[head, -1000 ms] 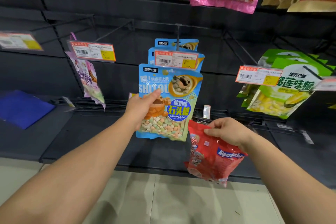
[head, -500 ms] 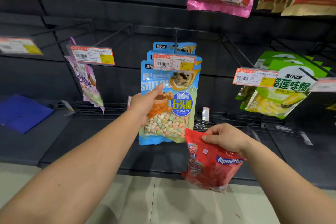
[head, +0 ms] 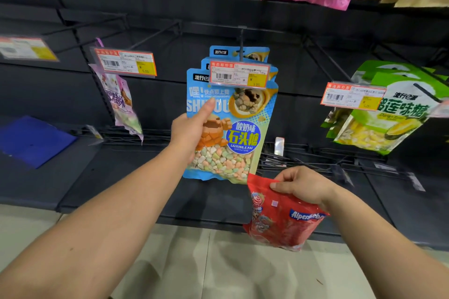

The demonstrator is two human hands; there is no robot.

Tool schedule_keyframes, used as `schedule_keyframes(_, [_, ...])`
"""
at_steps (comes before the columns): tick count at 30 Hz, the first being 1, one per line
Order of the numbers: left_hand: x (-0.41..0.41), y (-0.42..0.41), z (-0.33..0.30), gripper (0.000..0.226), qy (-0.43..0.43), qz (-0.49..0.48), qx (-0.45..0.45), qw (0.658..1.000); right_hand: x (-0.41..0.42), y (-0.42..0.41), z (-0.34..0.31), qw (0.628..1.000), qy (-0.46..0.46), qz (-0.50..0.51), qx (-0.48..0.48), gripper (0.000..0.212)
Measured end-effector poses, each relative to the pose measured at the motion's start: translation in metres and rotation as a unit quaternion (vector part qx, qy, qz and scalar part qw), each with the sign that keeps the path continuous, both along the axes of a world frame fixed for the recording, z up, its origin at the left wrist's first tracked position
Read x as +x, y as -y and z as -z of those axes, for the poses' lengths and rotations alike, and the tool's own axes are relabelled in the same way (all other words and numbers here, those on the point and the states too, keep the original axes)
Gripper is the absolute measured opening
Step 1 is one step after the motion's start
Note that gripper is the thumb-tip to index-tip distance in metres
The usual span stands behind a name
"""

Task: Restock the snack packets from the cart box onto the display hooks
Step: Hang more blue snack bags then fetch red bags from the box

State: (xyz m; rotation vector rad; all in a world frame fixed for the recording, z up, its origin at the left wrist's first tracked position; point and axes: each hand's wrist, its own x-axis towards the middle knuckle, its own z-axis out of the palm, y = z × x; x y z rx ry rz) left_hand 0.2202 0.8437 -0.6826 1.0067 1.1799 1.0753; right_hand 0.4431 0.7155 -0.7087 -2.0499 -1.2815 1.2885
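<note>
I note the left hand (head: 192,131) grips the upright blue packet (head: 228,128) below its hook (head: 241,42), nearer it than the right hand (head: 303,188), which pinches the red packet (head: 279,221).

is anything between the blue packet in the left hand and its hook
Nothing separate. The left hand holds the front blue packet at the hook, where two like packets already hang behind the price tag.
</note>
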Motion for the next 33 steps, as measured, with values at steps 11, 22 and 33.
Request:
schedule_keyframes(11, [0.018,-0.001,-0.015,0.065,-0.025,-0.028,-0.054,0.998,-0.001,-0.002,0.001,1.000,0.000,0.001,0.001,0.016])
schedule_keyframes(22, [0.019,-0.010,-0.016,0.034,-0.015,0.019,-0.049,0.999,0.001,0.004,0.004,1.000,0.005,0.008,0.002,0.017])
schedule_keyframes(33, [0.004,-0.007,0.022,0.046,-0.291,-0.117,0.157,0.937,-0.012,-0.001,-0.008,1.000,-0.005,0.006,0.026,0.014])
